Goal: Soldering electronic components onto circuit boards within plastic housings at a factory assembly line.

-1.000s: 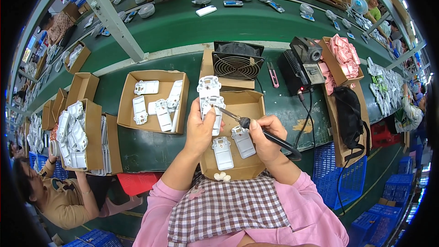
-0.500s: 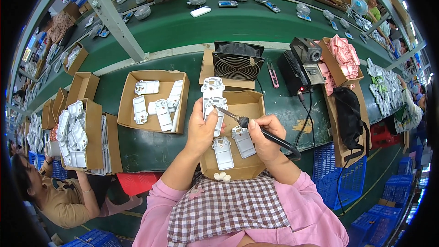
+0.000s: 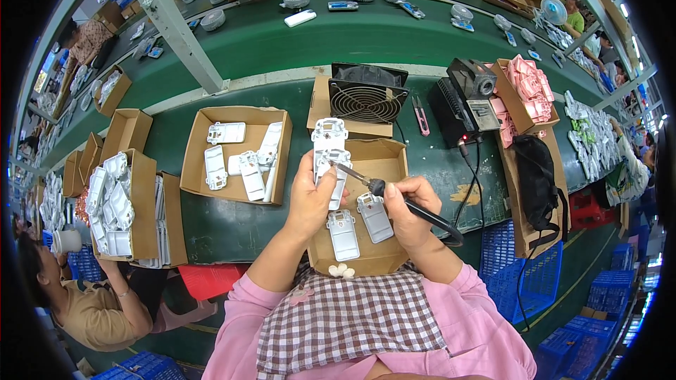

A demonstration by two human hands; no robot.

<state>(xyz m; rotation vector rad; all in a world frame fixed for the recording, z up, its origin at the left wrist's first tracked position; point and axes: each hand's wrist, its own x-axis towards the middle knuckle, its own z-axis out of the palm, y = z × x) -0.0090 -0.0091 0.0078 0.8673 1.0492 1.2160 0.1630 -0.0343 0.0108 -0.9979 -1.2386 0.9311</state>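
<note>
My left hand (image 3: pixel 310 186) is closed around white plastic housings (image 3: pixel 329 139), held upright above an open cardboard box (image 3: pixel 384 162). A soldering iron (image 3: pixel 415 210) with a black handle is gripped in my right hand (image 3: pixel 414 214). Its metal tip meets the lower housing, just by my left thumb; the exact contact spot is too small to make out. Inside the box under my hands lie two more white housings, one on the left (image 3: pixel 343 236) and one on the right (image 3: pixel 374 218). Small cream-coloured round pieces (image 3: pixel 342 271) rest at the box's near edge.
A fan with a round grille (image 3: pixel 365 102) stands behind the box. Right of it are red-handled tweezers (image 3: pixel 421 116) and a black soldering station (image 3: pixel 458 109). Boxes of white housings (image 3: pixel 234 155) stand left, pink parts (image 3: pixel 528 88) right. Beyond runs a green conveyor (image 3: pixel 282 42) carrying small fans.
The small fans and the white piece on the conveyor have shifted slightly left. My hands, the housings and the iron stay almost in place. The seated person at left has moved a little.
</note>
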